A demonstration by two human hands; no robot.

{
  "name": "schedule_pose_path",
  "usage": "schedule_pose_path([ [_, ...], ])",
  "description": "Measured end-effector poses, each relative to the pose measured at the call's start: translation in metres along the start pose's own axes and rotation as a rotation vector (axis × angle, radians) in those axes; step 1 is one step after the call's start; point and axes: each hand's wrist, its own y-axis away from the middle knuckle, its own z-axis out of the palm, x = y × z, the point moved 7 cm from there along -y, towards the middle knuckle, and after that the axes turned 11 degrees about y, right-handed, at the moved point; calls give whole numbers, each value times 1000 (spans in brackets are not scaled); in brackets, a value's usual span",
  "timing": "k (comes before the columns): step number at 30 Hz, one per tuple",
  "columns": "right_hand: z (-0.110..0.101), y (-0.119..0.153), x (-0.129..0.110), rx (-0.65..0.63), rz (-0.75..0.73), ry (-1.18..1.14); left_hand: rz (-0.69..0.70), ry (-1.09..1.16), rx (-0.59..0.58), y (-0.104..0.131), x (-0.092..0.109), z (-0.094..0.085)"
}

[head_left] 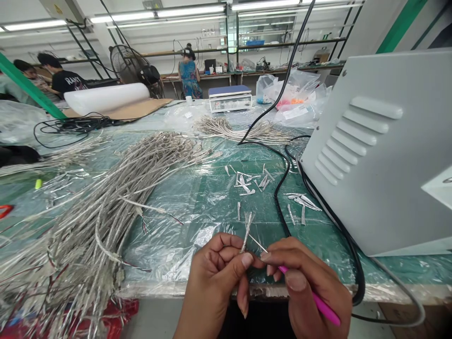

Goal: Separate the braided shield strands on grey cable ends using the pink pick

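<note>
My left hand [222, 273] is closed, thumb and fingers pinching a braided shielded cable [246, 235] whose frayed silver end points up and away from me. In my right hand [310, 278] is a pick with a pink handle [323, 306], held like a pen. Its thin metal shaft [257, 243] reaches up and left, with the tip at or close beside the braid; contact is hard to tell. Just beyond both hands, several silvery foil scraps [243, 181] lie scattered on the plastic-covered green mat. More foil strips [305, 201] lie near the black cable.
A large heap of braided cables [134, 179] covers the left side. Farther back is another cable bundle [243, 129]. A grey vented machine [381, 155] stands at right, with a thick black cord [282, 188] running before it. People [189, 75] are in the background.
</note>
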Motion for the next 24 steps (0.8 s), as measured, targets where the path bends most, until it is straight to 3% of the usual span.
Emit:
schedule_pose_path([
  [24, 2, 0, 1, -4, 1, -40, -14, 80, -64, 1, -1, 3],
])
